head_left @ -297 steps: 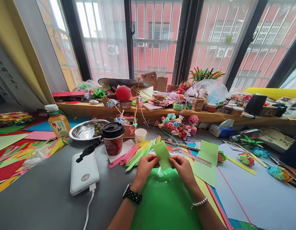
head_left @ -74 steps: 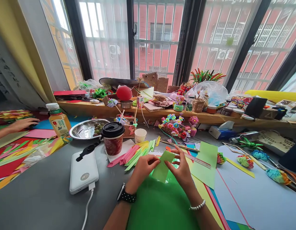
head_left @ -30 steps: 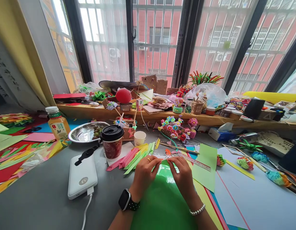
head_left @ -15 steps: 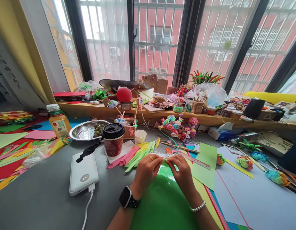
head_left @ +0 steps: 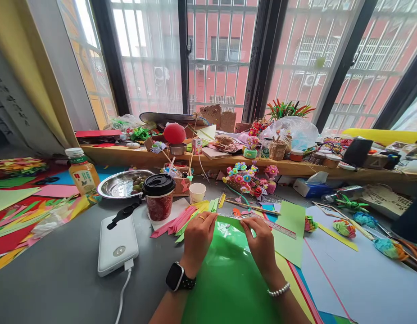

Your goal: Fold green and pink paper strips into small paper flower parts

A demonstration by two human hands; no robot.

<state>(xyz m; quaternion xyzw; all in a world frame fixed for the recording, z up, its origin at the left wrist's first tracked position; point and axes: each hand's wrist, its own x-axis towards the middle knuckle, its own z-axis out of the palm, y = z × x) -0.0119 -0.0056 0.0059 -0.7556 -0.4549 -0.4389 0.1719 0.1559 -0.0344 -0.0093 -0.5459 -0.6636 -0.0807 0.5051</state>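
Observation:
A narrow green paper strip stretches level between my two hands. My left hand pinches its left end, and my right hand pinches the right end with thumb and fingers. Beneath them lies a glossy green sheet that reaches the near edge of the view. Just beyond my left hand is a pile of folded pink, yellow and green paper strips. Scissors with orange handles lie partly hidden behind the green strip. A patterned ruler rests beyond my right hand.
To the left stand a lidded coffee cup, a white power bank with its cable, a metal bowl and a juice bottle. A small paper cup is ahead. White paper and paper flowers spread at the right.
My hands have moved apart from a close pinch, the left one leftward and the right one slightly rightward. The green paper strip now shows stretched out between them.

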